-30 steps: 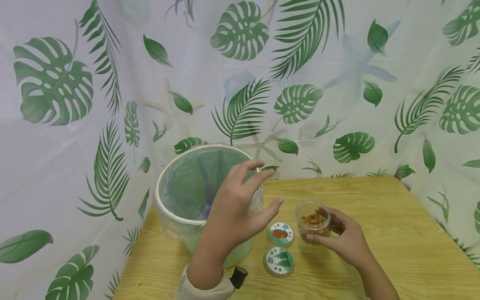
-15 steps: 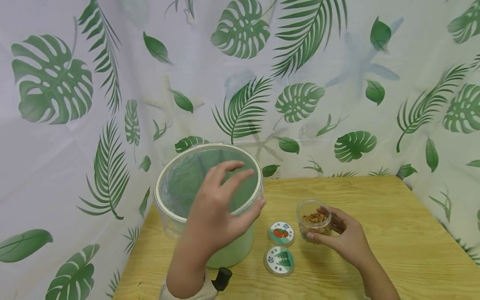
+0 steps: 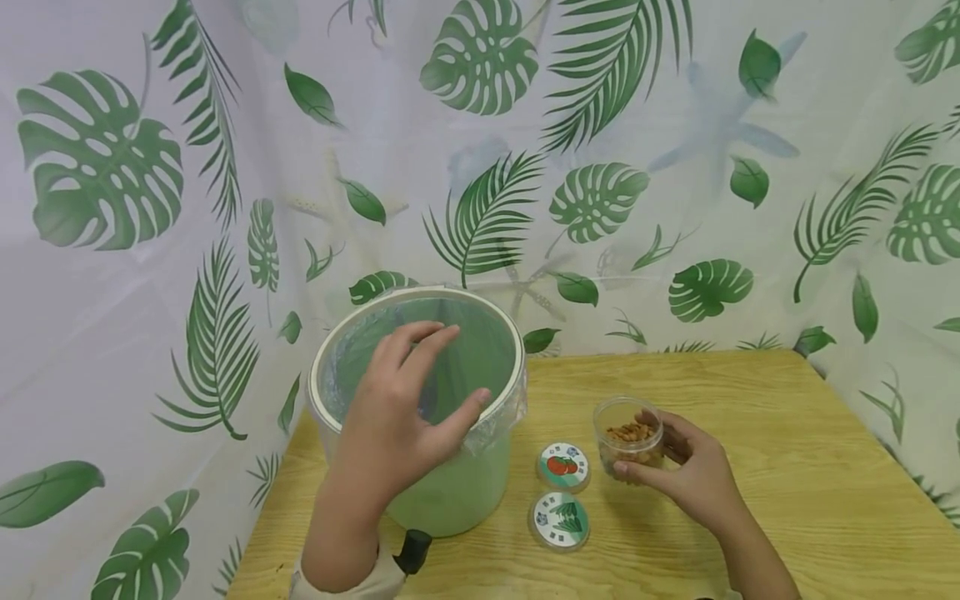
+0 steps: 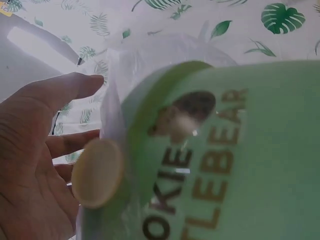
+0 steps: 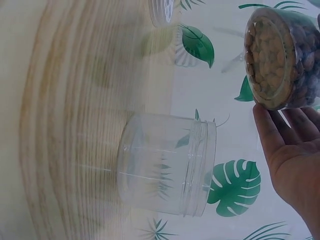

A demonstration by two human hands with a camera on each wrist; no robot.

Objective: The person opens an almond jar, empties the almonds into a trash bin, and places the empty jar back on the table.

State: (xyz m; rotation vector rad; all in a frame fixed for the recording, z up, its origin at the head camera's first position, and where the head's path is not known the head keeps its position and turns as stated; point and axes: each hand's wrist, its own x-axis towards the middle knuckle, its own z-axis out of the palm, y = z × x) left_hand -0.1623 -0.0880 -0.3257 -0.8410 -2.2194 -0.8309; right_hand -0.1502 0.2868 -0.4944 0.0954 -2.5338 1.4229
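My right hand grips a clear jar of almonds by its side, raised off the table, thumb in front. In the right wrist view, the almonds show through its bottom. Below it an empty clear jar stands on the table; the head view does not show this one. My left hand, fingers loosely bent and holding nothing, hovers over the near side of a green bucket lined with a clear plastic bag. In the left wrist view, the bucket's printed wall is beside that hand.
Two round lids, one with a tomato picture and one with a green pattern, lie between bucket and jar. A leaf-print curtain stands behind the wooden table. A round yellow knob sits on the bucket's side.
My left hand has moved left and slightly down, from the bucket's right rim to its near left side. The right hand and its jar have stayed almost still.
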